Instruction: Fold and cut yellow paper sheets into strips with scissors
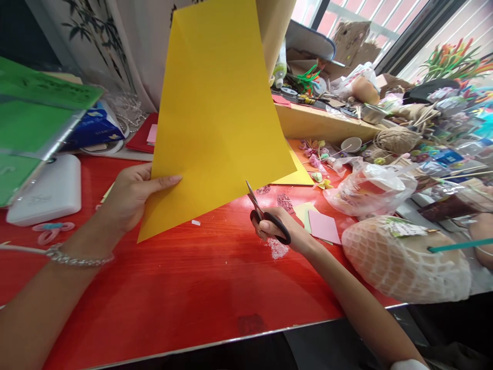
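A large yellow sheet of paper [219,103] is held up above the red table [185,298]. My left hand [133,198] pinches its lower left edge, thumb on the near face and the fingers hidden behind. In my right hand [279,226] is a pair of scissors [279,228] with dark handles, blades pointing up and left. The blade tips come close to the sheet's lower edge; whether they touch it I cannot tell. Another yellow sheet [302,169] lies on the table behind the raised one.
Pink note paper [324,227] lies right of my right hand. Beyond are a clear plastic bag [373,185] and a net-wrapped round object [404,262] with a teal straw. A white device [46,190] and green packets [34,123] sit left. A cluttered wooden shelf [327,125] stands behind.
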Demonstrator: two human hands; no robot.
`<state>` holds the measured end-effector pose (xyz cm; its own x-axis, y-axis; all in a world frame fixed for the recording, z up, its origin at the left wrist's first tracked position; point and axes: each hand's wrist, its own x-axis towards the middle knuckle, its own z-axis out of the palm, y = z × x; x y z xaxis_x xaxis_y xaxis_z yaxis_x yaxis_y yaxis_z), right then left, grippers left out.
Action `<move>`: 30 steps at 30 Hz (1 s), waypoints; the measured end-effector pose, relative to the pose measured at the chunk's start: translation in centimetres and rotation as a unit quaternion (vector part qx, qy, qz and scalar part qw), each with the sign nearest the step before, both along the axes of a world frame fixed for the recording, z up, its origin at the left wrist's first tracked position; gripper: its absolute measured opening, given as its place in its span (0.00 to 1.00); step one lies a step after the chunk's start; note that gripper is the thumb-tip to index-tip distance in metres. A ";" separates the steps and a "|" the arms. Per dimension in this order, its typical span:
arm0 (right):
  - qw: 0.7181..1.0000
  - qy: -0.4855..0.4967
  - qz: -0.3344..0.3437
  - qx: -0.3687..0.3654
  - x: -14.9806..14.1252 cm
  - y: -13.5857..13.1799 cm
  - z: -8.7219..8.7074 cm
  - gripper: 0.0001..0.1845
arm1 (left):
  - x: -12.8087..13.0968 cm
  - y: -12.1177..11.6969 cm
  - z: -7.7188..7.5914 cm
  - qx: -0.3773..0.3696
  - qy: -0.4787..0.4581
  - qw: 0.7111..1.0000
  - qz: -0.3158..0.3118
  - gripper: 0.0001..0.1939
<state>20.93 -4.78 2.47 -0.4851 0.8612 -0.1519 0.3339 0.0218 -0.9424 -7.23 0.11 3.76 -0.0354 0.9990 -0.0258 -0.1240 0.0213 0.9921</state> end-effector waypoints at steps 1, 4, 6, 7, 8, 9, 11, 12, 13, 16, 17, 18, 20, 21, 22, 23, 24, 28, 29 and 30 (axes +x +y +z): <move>1.000 0.001 -0.001 0.000 0.0 0.0 0.0 0.30 | 0.0 0.0 0.0 0.001 -0.001 1.000 0.001 0.18; 1.000 0.008 -0.005 -0.007 -0.1 0.0 -0.2 0.29 | 0.0 -0.1 0.1 -0.003 -0.008 1.000 0.000 0.17; 1.000 0.011 -0.005 -0.014 -0.2 0.0 -0.2 0.29 | 0.0 -0.1 0.1 -0.007 -0.013 1.000 -0.006 0.17; 1.000 0.011 -0.005 -0.015 -0.2 0.0 -0.2 0.29 | 0.0 0.0 0.1 -0.007 -0.014 1.000 -0.009 0.16; 1.000 0.011 -0.006 -0.017 -0.3 0.0 -0.2 0.29 | 0.1 0.0 0.1 -0.006 -0.014 1.000 -0.010 0.16; 1.000 0.012 -0.006 -0.018 -0.3 0.0 -0.2 0.29 | 0.1 0.0 0.1 -0.005 -0.014 1.000 -0.011 0.16; 1.000 0.013 -0.008 -0.019 -0.3 0.0 -0.2 0.29 | 0.1 0.0 0.0 -0.006 -0.012 1.000 -0.014 0.16; 1.000 0.012 -0.008 -0.019 -0.3 0.0 -0.2 0.29 | 0.0 0.0 0.0 -0.006 -0.012 1.000 -0.014 0.16; 1.000 0.010 -0.008 -0.019 -0.3 0.0 -0.2 0.29 | 0.0 0.0 0.0 -0.006 -0.013 1.000 -0.014 0.16; 1.000 0.008 -0.011 -0.017 -0.4 0.0 -0.1 0.30 | 0.0 0.0 -0.1 -0.007 -0.013 1.000 -0.012 0.16; 1.000 0.008 -0.013 -0.017 -0.4 0.0 -0.1 0.30 | 0.0 0.0 -0.1 -0.008 -0.012 1.000 -0.012 0.16; 1.000 0.009 -0.014 -0.017 -0.4 0.0 -0.1 0.30 | 0.0 0.0 0.0 -0.010 -0.012 1.000 -0.013 0.16; 1.000 0.011 -0.016 -0.016 -0.5 -0.1 -0.1 0.30 | 0.0 0.0 0.0 -0.010 -0.013 1.000 -0.016 0.16; 1.000 0.011 -0.017 -0.016 -0.5 -0.1 -0.1 0.30 | 0.0 0.0 0.1 -0.009 -0.014 1.000 -0.017 0.16; 1.000 0.011 -0.018 -0.015 -0.5 -0.1 -0.1 0.30 | 0.1 -0.1 0.1 -0.007 -0.016 1.000 -0.018 0.16; 1.000 0.011 -0.020 -0.014 -0.5 -0.1 -0.1 0.30 | 0.1 -0.1 0.2 -0.005 -0.018 1.000 -0.018 0.15; 1.000 0.010 -0.022 -0.014 -0.4 -0.1 -0.1 0.30 | 0.1 -0.1 0.2 -0.005 -0.019 1.000 -0.018 0.15; 1.000 0.001 -0.026 -0.014 -0.3 -0.1 -0.3 0.30 | 0.0 -0.1 0.2 -0.006 -0.018 1.000 -0.015 0.14; 1.000 -0.001 -0.026 -0.014 -0.3 -0.1 -0.3 0.30 | 0.0 -0.1 0.1 -0.005 -0.018 1.000 -0.015 0.14; 1.000 -0.002 -0.025 -0.014 -0.2 -0.1 -0.3 0.30 | 0.0 -0.1 0.1 -0.003 -0.019 1.000 -0.016 0.14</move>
